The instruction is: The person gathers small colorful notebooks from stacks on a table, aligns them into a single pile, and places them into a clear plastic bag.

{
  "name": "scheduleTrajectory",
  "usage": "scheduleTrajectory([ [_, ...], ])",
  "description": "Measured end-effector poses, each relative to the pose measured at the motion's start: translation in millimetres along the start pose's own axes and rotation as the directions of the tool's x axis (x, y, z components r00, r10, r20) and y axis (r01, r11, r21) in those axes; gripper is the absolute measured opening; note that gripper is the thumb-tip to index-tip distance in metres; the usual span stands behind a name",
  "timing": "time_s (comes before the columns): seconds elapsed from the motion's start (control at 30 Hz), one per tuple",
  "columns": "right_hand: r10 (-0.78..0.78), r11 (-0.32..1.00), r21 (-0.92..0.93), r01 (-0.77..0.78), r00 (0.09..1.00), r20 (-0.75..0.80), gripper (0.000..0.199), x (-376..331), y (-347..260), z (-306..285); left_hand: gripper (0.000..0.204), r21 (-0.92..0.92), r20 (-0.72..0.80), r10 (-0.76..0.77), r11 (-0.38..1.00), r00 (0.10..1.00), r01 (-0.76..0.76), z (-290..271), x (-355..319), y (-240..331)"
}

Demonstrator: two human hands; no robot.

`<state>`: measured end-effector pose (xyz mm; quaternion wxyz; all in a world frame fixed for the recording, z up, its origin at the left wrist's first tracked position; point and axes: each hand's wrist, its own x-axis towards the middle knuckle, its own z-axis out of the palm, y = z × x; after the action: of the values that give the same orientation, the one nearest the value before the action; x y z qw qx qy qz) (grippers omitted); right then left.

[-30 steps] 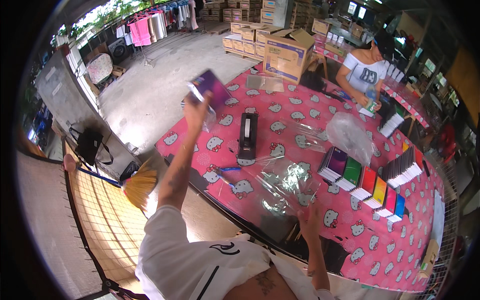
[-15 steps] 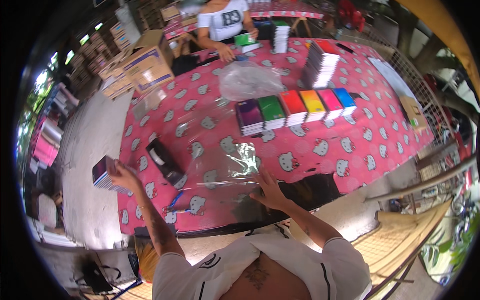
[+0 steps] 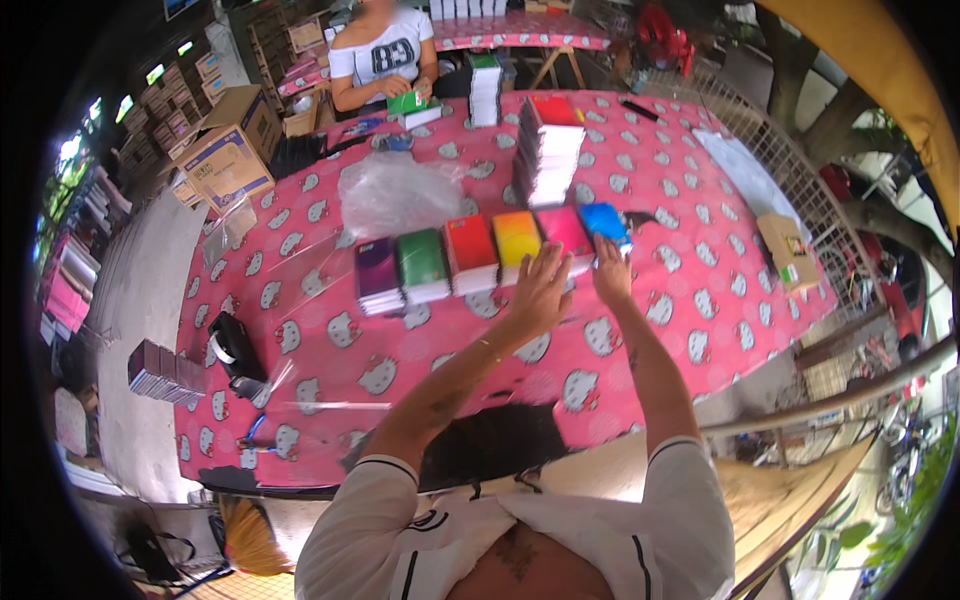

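A row of small notebook stacks lies across the table: purple [image 3: 377, 268], green [image 3: 422, 257], red [image 3: 468, 240], yellow [image 3: 515, 235], pink [image 3: 562, 228] and blue [image 3: 603, 219]. My left hand [image 3: 541, 292] is at the front of the yellow and pink stacks, its fingers stretched out and apart. Against the near edge of the blue stack rests my right hand [image 3: 612, 276], fingers extended. Neither hand has lifted anything. How firmly the fingertips touch the stacks is hard to tell.
A tape dispenser [image 3: 232, 348] and a dark notebook stack [image 3: 160, 372] stand at the left. Clear plastic bags [image 3: 395, 190] lie behind the row. Taller notebook stacks [image 3: 552, 150] rise farther back. Across the pink table [image 3: 375, 375], a person [image 3: 385, 60] handles a green notebook.
My left hand has left the dark notebook stack at the left edge and crossed to the row. My right hand has moved from the clear plastic sheet to the blue stack. The view has shifted.
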<state>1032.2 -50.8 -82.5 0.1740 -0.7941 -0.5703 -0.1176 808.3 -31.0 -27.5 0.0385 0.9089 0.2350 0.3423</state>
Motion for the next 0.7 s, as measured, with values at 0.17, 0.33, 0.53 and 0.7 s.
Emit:
scheduleTrajectory([
  [0.17,-0.223,0.962,0.124,0.242,0.964,-0.146,0.047,22.1,36.2,-23.2,0.039,0.280,0.033,0.007,0.960,0.999,-0.016,78.9,36.5,-38.7],
  [0.33,0.169,0.734,0.678,0.042,0.955,-0.242,0.029,-23.1,68.4,-71.5,0.025,-0.178,-0.238,-0.146,0.978,0.960,0.105,30.0,55.6,-12.3],
  [0.53,-0.052,-0.065,0.995,-0.069,0.996,0.066,0.035,-93.6,32.2,-30.9,0.018,-0.395,-0.464,-0.581,0.812,0.668,0.431,-101.4,19.3,33.5],
  [0.7,-0.658,0.365,0.832,0.417,0.748,-0.085,0.029,-99.2,-8.2,-6.2,0.031,-0.098,-0.066,-0.340,0.938,0.938,0.333,-45.0,-136.1,82.3],
])
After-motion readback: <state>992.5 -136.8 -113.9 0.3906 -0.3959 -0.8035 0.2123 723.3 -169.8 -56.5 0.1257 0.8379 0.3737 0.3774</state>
